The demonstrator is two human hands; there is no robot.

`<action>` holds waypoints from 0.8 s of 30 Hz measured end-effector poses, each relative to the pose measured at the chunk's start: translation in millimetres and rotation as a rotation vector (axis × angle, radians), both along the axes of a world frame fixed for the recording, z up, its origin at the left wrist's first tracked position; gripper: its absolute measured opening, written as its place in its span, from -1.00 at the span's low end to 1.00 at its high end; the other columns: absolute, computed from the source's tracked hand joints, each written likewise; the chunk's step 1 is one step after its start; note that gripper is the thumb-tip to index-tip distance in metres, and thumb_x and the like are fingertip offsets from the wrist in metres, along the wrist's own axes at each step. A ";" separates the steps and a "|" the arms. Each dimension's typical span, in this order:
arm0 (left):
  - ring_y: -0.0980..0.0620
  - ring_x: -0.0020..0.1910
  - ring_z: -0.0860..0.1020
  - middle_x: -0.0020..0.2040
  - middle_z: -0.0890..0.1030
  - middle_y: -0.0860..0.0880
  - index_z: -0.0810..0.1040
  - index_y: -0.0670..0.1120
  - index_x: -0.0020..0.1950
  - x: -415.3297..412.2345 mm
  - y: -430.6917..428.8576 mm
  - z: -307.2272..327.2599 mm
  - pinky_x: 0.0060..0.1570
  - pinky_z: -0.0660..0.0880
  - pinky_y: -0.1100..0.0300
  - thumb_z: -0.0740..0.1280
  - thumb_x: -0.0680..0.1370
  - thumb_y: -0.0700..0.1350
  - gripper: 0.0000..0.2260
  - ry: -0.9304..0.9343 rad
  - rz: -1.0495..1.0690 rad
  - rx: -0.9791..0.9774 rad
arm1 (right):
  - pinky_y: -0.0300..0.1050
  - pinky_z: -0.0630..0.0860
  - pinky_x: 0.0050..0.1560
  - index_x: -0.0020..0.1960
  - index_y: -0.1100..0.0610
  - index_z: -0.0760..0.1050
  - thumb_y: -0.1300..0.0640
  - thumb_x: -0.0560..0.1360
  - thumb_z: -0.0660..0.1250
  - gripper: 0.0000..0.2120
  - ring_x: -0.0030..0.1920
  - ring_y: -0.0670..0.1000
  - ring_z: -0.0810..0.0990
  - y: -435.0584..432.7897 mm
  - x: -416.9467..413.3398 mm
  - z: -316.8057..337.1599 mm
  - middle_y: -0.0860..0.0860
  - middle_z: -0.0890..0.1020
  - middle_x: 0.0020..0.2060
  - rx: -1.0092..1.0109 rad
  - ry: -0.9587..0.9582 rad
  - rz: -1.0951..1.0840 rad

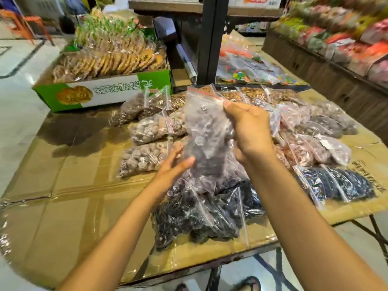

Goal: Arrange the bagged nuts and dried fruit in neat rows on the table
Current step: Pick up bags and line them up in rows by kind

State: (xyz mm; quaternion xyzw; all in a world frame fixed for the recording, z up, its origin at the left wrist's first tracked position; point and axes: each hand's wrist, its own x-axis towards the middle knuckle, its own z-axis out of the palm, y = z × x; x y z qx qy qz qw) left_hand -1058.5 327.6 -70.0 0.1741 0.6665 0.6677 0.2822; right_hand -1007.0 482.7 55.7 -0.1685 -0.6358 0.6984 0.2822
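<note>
While upright, bag [207, 139] between both hands [249, 131]

We cannot make out the blurred packets [340, 32] at far right; the bag [207, 133] hides fingertips of our left hand [171, 166].

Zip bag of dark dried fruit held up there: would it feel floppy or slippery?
Probably floppy: the zip bag of dark dried fruit bulges below where the right hand pinches its seal. Likely weighty, since it looks packed and the left hand holds its lower part. The glossy film may be slippery.
</note>
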 end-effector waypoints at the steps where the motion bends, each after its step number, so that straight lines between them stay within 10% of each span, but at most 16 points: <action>1: 0.00 0.28 0.52 0.38 0.49 -0.01 0.21 0.10 0.50 1.6 -2.5 -2.6 0.28 0.45 -0.09 0.53 0.04 0.41 0.11 -0.094 0.046 0.103 | -0.19 0.32 -0.40 -0.21 0.36 0.48 0.28 0.52 0.26 -0.83 -0.39 0.10 0.35 -7.9 -4.4 -0.5 0.19 0.38 -0.36 -0.119 0.012 0.048; 3: 0.06 -0.06 0.67 0.06 0.68 -0.02 0.37 -0.07 0.36 -2.0 -11.5 -9.6 -0.02 0.60 0.04 0.63 0.06 0.22 -0.04 -0.275 0.176 0.359 | -0.11 0.38 -0.30 -0.05 0.57 0.18 0.30 0.53 0.25 -0.65 -0.33 0.06 0.41 -19.9 -9.8 -10.9 0.17 0.43 -0.34 -0.163 -0.009 0.076; 4: 0.06 -0.13 0.67 -0.01 0.69 -0.03 0.41 -0.12 0.29 -5.4 -18.4 -11.5 -0.09 0.61 0.09 0.65 0.07 0.18 -0.10 -0.301 0.249 0.410 | -0.12 0.37 -0.28 -0.18 0.11 0.36 0.29 0.53 0.25 -0.84 -0.35 0.03 0.37 -22.0 -10.8 -19.5 0.15 0.39 -0.37 -0.047 -0.044 0.084; 9: 0.04 -0.21 0.62 -0.01 0.66 -0.02 0.50 0.09 0.07 -18.0 -59.6 -22.1 -0.37 0.54 0.20 0.63 0.13 0.13 -0.42 -0.138 0.503 0.178 | -0.13 0.39 -0.30 -0.29 0.18 0.44 0.19 0.53 0.26 -0.78 -0.45 0.00 0.39 -0.3 -8.2 -72.2 0.06 0.48 -0.35 0.622 -0.431 0.251; 13: -0.10 0.16 0.55 0.29 0.51 -0.04 0.48 0.30 0.10 -46.3 -83.2 -40.5 0.05 0.55 -0.03 0.56 0.24 0.21 -0.52 0.069 0.459 -0.259 | -0.17 0.38 -0.44 0.33 0.18 0.35 0.05 0.55 0.26 -0.60 -0.44 -0.05 0.44 20.0 3.7 -102.2 0.13 0.62 -0.21 0.867 -0.777 0.342; 18: -0.23 0.54 0.06 0.57 0.09 -0.17 0.13 0.07 0.56 -54.2 -76.6 -77.0 0.47 0.12 -0.13 0.19 0.50 0.33 -0.29 0.222 -0.025 -0.822 | -0.16 0.37 -0.27 0.38 0.15 0.31 0.04 0.54 0.28 -0.55 -0.36 -0.13 0.36 31.2 9.0 -118.8 0.00 0.45 -0.19 0.858 -0.794 0.321; 24: -0.23 0.55 -0.05 0.57 0.08 -0.19 0.23 0.03 0.53 -37.2 -47.1 -71.7 0.48 -0.01 -0.20 -0.03 0.38 0.52 -0.14 0.336 0.180 -0.883 | 0.02 0.50 0.16 0.34 0.11 0.36 0.02 0.54 0.29 -0.59 0.10 0.06 0.51 48.5 14.5 -116.1 0.12 0.45 0.26 0.860 -0.770 0.296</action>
